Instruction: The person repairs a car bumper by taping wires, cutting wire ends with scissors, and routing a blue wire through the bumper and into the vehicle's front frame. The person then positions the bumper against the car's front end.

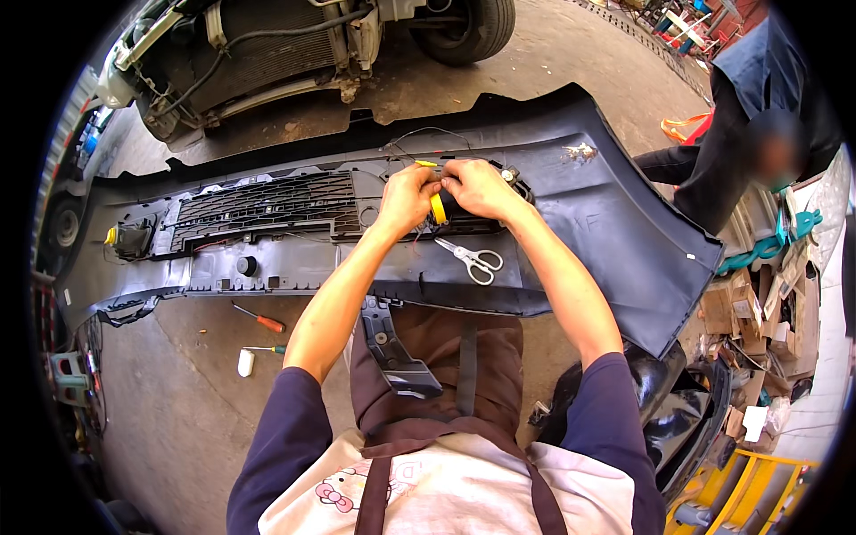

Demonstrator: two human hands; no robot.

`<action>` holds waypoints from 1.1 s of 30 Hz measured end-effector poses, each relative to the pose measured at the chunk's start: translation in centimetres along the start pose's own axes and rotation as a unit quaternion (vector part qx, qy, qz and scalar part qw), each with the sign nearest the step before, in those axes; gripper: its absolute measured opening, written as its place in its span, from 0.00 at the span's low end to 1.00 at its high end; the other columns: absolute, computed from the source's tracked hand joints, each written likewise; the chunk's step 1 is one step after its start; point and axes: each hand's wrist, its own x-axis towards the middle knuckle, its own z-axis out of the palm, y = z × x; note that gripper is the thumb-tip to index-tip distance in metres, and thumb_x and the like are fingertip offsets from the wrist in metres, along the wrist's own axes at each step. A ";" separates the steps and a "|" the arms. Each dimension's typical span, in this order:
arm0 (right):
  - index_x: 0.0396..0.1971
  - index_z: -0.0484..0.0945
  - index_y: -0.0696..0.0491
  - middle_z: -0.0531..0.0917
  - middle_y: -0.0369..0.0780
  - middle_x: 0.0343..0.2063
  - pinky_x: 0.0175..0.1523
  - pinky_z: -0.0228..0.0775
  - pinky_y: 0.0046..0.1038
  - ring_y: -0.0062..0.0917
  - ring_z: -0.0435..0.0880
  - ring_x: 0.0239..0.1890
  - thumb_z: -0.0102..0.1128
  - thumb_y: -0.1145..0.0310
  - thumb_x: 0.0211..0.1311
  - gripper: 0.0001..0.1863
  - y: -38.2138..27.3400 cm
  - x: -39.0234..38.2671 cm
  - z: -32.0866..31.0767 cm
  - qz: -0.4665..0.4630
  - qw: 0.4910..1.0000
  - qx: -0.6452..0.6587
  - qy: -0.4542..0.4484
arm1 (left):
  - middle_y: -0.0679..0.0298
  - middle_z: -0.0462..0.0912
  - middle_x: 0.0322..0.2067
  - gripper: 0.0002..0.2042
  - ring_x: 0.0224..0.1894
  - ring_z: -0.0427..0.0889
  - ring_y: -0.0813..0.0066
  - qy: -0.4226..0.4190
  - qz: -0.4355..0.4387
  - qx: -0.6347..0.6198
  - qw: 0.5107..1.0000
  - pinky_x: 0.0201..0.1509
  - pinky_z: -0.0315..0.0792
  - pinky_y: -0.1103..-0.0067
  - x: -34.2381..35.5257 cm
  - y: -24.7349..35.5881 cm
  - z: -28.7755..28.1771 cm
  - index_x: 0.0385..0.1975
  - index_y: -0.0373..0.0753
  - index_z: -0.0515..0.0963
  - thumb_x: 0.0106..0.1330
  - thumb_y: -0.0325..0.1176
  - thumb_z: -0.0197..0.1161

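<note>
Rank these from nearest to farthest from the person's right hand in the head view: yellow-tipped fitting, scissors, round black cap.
1. Scissors, just below the right hand
2. Round black cap, left of the scissors
3. Yellow-tipped fitting, farthest left

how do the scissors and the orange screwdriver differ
The scissors lie on the dark bumper; the screwdriver lies on the floor. The scissors end in two pale loops, the screwdriver in one orange grip. Both lie with tips toward the picture's upper left.
</note>
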 end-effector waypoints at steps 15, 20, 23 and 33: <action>0.34 0.75 0.53 0.80 0.40 0.32 0.38 0.78 0.39 0.37 0.84 0.37 0.61 0.68 0.57 0.07 0.4 -0.3 1.3 -0.210 0.949 -0.201 0.122 | 0.54 0.86 0.33 0.14 0.35 0.84 0.72 -0.074 -0.128 -0.129 0.981 0.42 0.76 0.75 0.3 -0.1 -2.0 0.42 0.28 0.82 0.59 0.31 0.69; 0.35 0.76 0.53 0.79 0.40 0.28 0.34 0.75 0.39 0.38 0.83 0.33 0.59 0.73 0.53 0.08 0.7 0.1 0.6 -0.259 0.929 -0.258 0.058 | 0.63 0.82 0.27 0.16 0.32 0.78 0.79 -0.134 -0.118 -0.183 0.967 0.39 0.74 0.78 0.2 -1.9 -1.8 0.43 0.29 0.81 0.55 0.29 0.72; 0.29 0.76 0.54 0.81 0.42 0.29 0.37 0.77 0.39 0.39 0.84 0.33 0.62 0.70 0.54 0.06 0.6 0.2 0.8 -0.222 0.951 -0.210 0.045 | 0.64 0.81 0.28 0.16 0.32 0.78 0.80 -0.104 -0.094 -0.154 0.978 0.38 0.74 0.78 -0.1 -1.4 -1.7 0.42 0.29 0.80 0.54 0.27 0.72; 0.39 0.86 0.49 0.86 0.46 0.31 0.45 0.73 0.42 0.44 0.84 0.39 0.62 0.59 0.60 0.13 -0.2 0.9 -0.5 -0.015 0.999 0.001 -0.050 | 0.60 0.81 0.29 0.06 0.28 0.82 0.69 0.145 0.005 -0.043 0.988 0.34 0.74 0.74 -1.3 -0.7 0.8 0.31 0.37 0.85 0.52 0.24 0.68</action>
